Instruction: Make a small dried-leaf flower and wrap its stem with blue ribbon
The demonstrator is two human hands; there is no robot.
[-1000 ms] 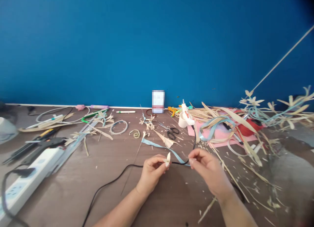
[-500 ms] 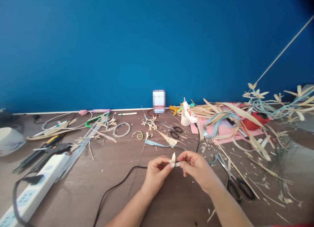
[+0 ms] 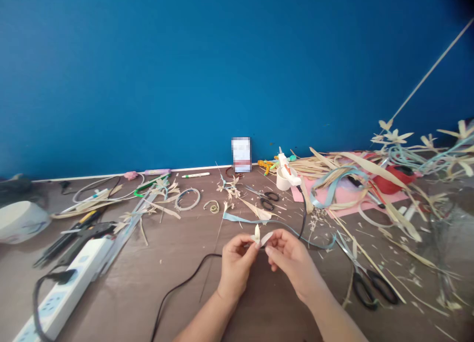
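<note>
My left hand (image 3: 237, 263) and my right hand (image 3: 291, 260) meet low in the middle of the brown table (image 3: 148, 263). Both pinch a small pale folded leaf piece (image 3: 260, 235) between their fingertips; its pointed tip stands upward. A black cable (image 3: 177, 287) runs on the table under my hands toward a white glue gun (image 3: 287, 167) standing in a white cup. A light blue strip (image 3: 244, 218) lies just beyond my fingers.
A white power strip (image 3: 66, 290) lies at the left, beside dark pliers (image 3: 74, 233). Small scissors (image 3: 264, 196) lie behind, and large scissors (image 3: 365, 278) at the right. Dried leaf strips (image 3: 370, 184) pile up over a pink sheet, with a red bowl (image 3: 394, 179). A white bowl (image 3: 20, 221) stands far left.
My hands have come together from being apart. The right hand now pinches the same leaf piece as the left. The camera has shifted, so the table appears slightly lower and more to the right.
</note>
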